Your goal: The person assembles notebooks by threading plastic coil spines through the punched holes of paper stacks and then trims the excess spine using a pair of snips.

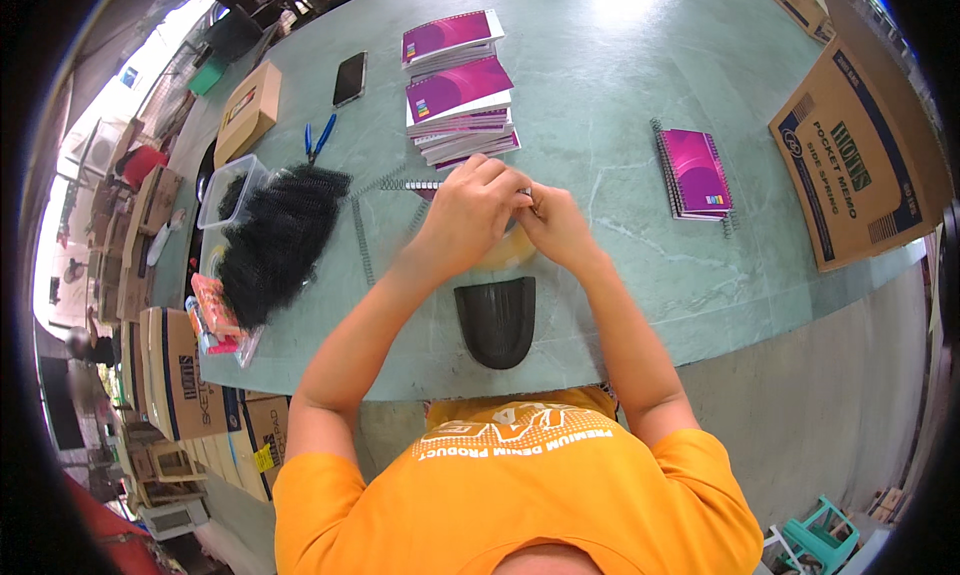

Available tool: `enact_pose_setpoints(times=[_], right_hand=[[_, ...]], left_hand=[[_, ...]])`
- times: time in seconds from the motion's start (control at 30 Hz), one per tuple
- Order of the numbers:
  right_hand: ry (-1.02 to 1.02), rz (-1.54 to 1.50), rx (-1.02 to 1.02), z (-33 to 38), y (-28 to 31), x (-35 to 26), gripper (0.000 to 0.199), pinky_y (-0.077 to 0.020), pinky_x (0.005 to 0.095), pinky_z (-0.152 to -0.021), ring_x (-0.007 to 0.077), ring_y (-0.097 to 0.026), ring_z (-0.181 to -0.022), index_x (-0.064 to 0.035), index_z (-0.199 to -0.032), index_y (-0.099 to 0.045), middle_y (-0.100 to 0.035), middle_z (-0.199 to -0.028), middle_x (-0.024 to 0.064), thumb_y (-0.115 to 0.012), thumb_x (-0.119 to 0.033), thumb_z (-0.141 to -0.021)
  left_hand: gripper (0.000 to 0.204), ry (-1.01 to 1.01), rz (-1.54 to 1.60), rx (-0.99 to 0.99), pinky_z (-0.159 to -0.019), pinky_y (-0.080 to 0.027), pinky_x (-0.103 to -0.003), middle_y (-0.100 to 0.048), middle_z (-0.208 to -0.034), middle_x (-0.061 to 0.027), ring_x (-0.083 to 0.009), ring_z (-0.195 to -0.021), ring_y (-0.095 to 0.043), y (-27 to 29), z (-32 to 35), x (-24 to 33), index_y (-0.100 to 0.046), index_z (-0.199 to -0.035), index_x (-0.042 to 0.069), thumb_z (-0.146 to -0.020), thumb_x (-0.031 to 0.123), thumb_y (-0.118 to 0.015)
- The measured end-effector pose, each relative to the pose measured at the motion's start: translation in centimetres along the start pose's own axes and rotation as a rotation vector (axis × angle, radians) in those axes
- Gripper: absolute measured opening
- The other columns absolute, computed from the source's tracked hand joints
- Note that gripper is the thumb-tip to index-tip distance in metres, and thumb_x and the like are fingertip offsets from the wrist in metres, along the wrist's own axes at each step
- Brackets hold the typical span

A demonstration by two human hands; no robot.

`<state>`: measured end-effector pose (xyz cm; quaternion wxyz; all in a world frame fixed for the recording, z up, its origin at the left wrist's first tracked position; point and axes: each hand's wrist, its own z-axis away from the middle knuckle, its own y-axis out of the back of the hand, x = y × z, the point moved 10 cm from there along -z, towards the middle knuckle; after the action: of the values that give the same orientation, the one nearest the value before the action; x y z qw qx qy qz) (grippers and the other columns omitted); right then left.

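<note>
Fisheye view, from the person's head, facing down, close above left hand (pixel 468 207), right hand (pixel 560 225), green tabletop (pixel 590 95)

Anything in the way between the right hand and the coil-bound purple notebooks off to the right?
Nothing visible: only tabletop lies between the right hand and the purple notebooks. The cardboard box stands beyond them.

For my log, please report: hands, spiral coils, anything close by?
Left hand and right hand close together, grasp unclear. Spiral coils left of left hand. Notebook stack just beyond.

left hand (pixel 468 207) beside right hand (pixel 556 227) | notebook stack (pixel 459 97) beyond | pliers (pixel 325 135) leftward
</note>
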<state>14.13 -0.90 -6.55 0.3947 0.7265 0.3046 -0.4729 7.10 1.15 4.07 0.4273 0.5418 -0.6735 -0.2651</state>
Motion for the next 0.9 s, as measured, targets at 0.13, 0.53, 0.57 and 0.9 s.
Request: enact_pose_setpoints(times=[0.13, 0.53, 0.57, 0.9], right_hand=[[0.006, -0.025, 0.056, -0.3, -0.3, -0.2, 0.023, -0.0434, 0.0326, -0.055, 0.0255, -0.053, -0.054, -0.0051, -0.102, -0.063, -0.059, -0.066, 0.0176, -0.055, -0.003, -0.081], [-0.285, -0.709, 0.054, 2.4, 0.3, -0.9, 0.038, -0.0486, 0.0250, -0.064, 0.0096, -0.058, -0.082, -0.0032, -0.105, -0.056, -0.062, -0.092, 0.0038, -0.056, -0.039, -0.092], [-0.283, -0.781, 0.059, 2.7, 0.5, -1.7, 0.037, -0.0490, 0.0254, -0.065, 0.0098, -0.058, -0.083, -0.0029, -0.106, -0.055, -0.062, -0.092, 0.0030, -0.056, -0.037, -0.092], [-0.315, 0.706, 0.536, 6.0, 27.5, 7.3, 0.038, -0.0431, 0.0386, -0.093, 0.0331, -0.058, -0.107, 0.0016, -0.120, -0.056, -0.061, -0.113, 0.0226, -0.053, -0.021, -0.089]], left_hand=[[0.013, 0.017, -0.113, 0.101, -0.070, -0.044, -0.040, -0.052, -0.075, -0.0074, -0.0266, -0.079, -0.054, 0.6, 0.4, 0.8, -0.059, -0.087, 0.005, -0.076, 0.011, -0.064], [0.019, 0.491, 0.010, 0.052, -0.073, -0.047, -0.039, -0.062, -0.092, -0.0140, -0.0295, -0.088, -0.060, -0.4, 4.0, -1.0, -0.061, -0.099, 0.005, -0.081, 0.011, -0.061], [0.020, 0.409, 0.044, 0.040, -0.073, -0.047, -0.039, -0.062, -0.094, -0.0149, -0.0302, -0.088, -0.060, -1.3, 2.7, 0.7, -0.061, -0.100, 0.004, -0.082, 0.011, -0.061], [0.027, 0.385, 0.176, -0.049, -0.067, -0.049, -0.030, -0.061, -0.097, -0.0119, -0.0196, -0.078, -0.059, 1.0, 6.7, -3.2, -0.063, -0.108, 0.005, -0.082, 0.010, -0.065]])
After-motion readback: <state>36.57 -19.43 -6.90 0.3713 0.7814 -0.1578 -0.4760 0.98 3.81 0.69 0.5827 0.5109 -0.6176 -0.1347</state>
